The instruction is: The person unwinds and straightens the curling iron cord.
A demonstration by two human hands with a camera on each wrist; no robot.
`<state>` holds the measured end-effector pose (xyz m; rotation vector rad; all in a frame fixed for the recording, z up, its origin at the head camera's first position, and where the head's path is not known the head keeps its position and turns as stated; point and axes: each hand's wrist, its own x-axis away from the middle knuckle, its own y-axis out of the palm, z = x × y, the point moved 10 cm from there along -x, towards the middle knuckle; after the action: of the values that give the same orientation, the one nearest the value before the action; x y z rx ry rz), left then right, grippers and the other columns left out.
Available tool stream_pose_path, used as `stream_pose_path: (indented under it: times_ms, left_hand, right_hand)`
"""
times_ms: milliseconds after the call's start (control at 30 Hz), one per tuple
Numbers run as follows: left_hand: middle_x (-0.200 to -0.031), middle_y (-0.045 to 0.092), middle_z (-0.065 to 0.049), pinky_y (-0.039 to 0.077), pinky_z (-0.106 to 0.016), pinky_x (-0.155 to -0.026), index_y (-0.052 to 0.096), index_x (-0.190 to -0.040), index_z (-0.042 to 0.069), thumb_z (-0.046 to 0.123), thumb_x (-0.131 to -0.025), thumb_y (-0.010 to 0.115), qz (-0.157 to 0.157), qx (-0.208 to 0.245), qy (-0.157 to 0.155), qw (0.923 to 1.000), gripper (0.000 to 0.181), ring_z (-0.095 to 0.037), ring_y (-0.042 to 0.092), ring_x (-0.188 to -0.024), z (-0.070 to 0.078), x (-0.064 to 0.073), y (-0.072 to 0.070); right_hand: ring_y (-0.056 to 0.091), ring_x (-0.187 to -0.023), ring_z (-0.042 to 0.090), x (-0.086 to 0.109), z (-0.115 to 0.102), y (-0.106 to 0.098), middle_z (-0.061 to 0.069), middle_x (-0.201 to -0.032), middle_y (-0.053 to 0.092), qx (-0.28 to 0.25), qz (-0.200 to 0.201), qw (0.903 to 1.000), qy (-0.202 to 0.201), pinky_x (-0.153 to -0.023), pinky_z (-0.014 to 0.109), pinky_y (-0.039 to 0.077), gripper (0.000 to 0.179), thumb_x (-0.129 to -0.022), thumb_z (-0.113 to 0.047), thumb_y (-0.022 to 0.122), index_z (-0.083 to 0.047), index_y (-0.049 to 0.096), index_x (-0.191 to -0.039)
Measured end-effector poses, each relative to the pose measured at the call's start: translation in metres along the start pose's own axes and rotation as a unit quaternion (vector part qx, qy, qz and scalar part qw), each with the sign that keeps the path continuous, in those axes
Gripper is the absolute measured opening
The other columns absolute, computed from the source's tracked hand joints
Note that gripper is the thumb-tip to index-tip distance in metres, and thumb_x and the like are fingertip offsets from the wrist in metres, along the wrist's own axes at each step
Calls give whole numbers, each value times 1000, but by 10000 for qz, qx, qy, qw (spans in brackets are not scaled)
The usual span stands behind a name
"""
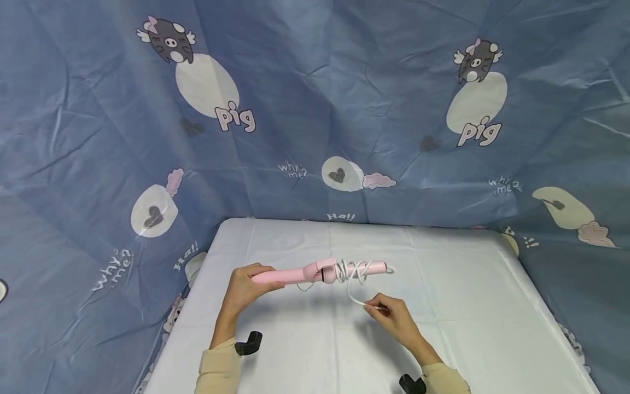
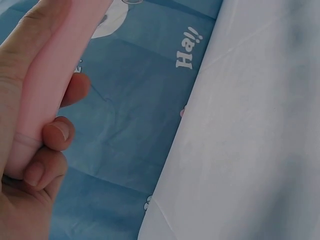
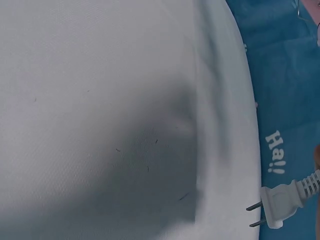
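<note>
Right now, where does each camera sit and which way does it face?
Head: on the head, facing forward-down at a pink curling iron; left hand, right hand, sleeves show.
Left wrist: worn there, facing past that hand's grip; only this hand shows.
Right wrist: worn there, facing white table and plug; a sliver of hand shows.
Head and left wrist share the gripped iron.

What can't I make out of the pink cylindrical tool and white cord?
- Head: gripped end of pink cylindrical tool, covered by left hand.
- Left wrist: tool's other end, cut off by top edge.
- Right wrist: most of white cord and right hand, cut off by right edge.
</note>
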<state>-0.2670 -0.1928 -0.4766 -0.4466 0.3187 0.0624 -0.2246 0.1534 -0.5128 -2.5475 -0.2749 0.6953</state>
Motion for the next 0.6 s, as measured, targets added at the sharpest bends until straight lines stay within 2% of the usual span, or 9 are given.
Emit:
stream_pose_path:
  times_ms: [200, 333, 600]
  left_hand:
    - [-75, 69, 10, 46, -26, -60, 74, -84, 30, 49, -54, 88, -19, -165, 95, 9998, 38, -10, 60, -67, 2, -1, 1]
    - [-74, 69, 12, 46, -26, -61, 74, -82, 31, 50, -53, 88, 64, -181, -15, 9998, 38, -10, 60, -68, 1, -1, -2]
    - [-74, 69, 11, 46, -27, -60, 74, -82, 32, 51, -51, 88, -48, -155, -244, 9996, 38, -12, 59, -67, -5, 0, 1]
  right_hand:
    - [40, -51, 1, 0, -28, -2, 1, -76, 70, 58, -90, 9999, -118, -45, 18, 37, 12, -83, 0, 69, -12, 68, -83]
    - [39, -51, 2, 1, -44, -4, -1, -74, 69, 87, -144, 9995, -277, -46, 16, 36, 16, -81, 1, 69, -14, 68, -83]
    - [34, -54, -5, 11, -37, -1, -11, -69, 61, 265, -200, 9967, -743, -46, 14, 31, 19, -81, -3, 72, -21, 68, -87]
